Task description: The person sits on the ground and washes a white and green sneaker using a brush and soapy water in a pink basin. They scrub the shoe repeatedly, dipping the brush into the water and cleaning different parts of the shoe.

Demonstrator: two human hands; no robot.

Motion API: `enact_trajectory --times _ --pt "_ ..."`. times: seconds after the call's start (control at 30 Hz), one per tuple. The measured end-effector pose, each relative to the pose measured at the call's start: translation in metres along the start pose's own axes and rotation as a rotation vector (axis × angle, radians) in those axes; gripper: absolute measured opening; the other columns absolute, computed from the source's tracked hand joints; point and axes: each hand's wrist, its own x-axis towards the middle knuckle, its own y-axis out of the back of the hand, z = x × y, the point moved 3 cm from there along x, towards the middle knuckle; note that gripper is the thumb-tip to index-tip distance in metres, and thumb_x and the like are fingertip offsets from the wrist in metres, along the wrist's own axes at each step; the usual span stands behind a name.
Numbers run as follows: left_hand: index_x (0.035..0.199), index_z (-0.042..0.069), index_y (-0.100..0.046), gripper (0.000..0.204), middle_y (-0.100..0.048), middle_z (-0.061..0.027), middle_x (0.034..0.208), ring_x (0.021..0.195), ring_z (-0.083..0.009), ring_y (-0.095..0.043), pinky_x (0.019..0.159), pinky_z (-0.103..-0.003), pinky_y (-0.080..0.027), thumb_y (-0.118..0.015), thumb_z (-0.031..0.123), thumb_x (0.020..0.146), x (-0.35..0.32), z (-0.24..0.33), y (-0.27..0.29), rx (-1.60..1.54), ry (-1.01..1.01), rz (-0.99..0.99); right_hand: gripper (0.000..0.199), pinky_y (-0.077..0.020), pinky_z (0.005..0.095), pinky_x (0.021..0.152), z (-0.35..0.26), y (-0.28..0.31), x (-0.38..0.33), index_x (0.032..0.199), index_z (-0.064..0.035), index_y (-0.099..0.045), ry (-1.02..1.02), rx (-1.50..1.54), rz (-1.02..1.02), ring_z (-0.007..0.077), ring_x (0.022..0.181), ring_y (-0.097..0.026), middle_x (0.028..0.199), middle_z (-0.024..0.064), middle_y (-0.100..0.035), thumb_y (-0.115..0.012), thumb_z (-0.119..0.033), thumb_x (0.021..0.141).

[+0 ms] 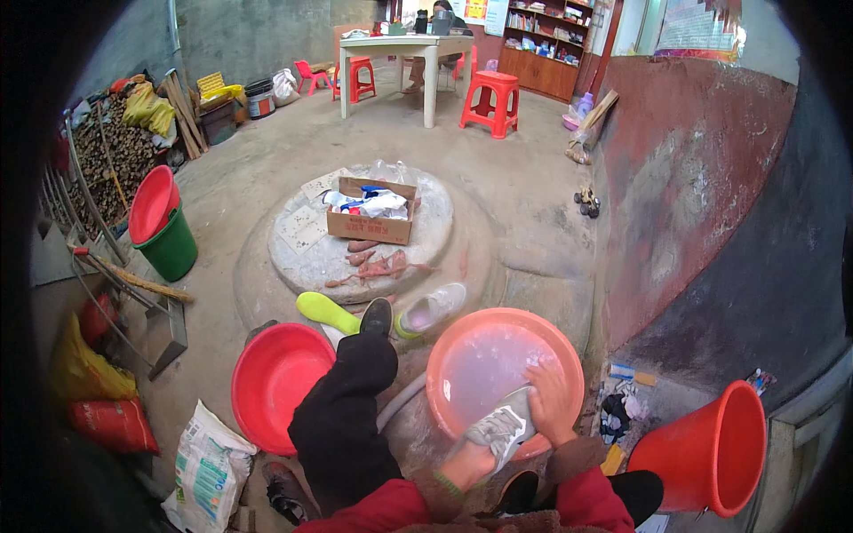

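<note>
A grey and white sneaker is held tilted over the near side of a round orange basin with cloudy water in it. My left hand grips its lower end, the fingers partly hidden by the shoe. At the upper end, my right hand lies against the sneaker's right side, fingers bent around it above the water. Beyond the basin lies a second pale sneaker. A bright yellow-green insole rests beside my dark shoe.
A red basin stands to my left, and a tall red bucket to my right. Ahead, a cardboard box and sweet potatoes lie on a round stone slab. Farther off, a person sits behind a table near red stools.
</note>
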Motion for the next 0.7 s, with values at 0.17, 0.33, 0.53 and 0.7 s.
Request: enact_trajectory --times 0.17,0.33,0.53,0.7 --pt "0.143 0.001 -0.045 0.040 -0.056 -0.0117 0.135 0.123 -0.0218 -0.058 0.102 -0.037 -0.051 -0.042 0.012 0.105 0.000 0.025 0.011 0.280 -0.016 -0.185 0.042 -0.0216 0.0576 0.117 -0.061 -0.030 -0.041 0.131 -0.0077 -0.062 -0.016 -0.068 -0.075 0.0345 0.142 -0.040 0.141 0.0116 -0.056 -0.049 -0.022 0.093" --pt "0.135 0.005 -0.054 0.033 -0.062 -0.0098 0.129 0.112 -0.0206 -0.065 0.097 -0.039 -0.055 -0.040 0.016 0.107 0.005 0.015 0.015 0.291 -0.040 -0.174 0.041 -0.0254 0.0572 0.116 -0.051 -0.019 -0.021 0.129 -0.0077 -0.061 0.010 -0.129 -0.049 0.0357 0.138 -0.044 0.138 0.0123 -0.057 -0.056 -0.019 0.090" --pt "0.128 0.005 -0.057 0.029 -0.064 -0.0107 0.123 0.110 -0.0226 -0.064 0.098 -0.041 -0.054 -0.042 0.017 0.106 0.011 0.005 -0.003 0.087 0.026 0.011 0.040 -0.0277 0.0555 0.115 -0.050 -0.001 0.001 0.130 -0.0058 -0.061 0.009 -0.190 -0.005 0.0364 0.139 -0.044 0.138 0.0143 -0.058 -0.056 -0.019 0.092" --pt "0.110 0.008 -0.061 0.016 -0.066 -0.0024 0.101 0.084 -0.0142 -0.066 0.077 -0.030 -0.057 -0.051 0.012 0.099 0.000 0.015 0.000 0.525 -0.254 0.349 0.049 -0.0199 0.0507 0.120 -0.084 -0.021 -0.040 0.142 -0.0098 -0.056 0.020 -0.005 -0.063 0.0300 0.142 -0.042 0.146 0.0104 -0.055 -0.036 -0.035 0.104"
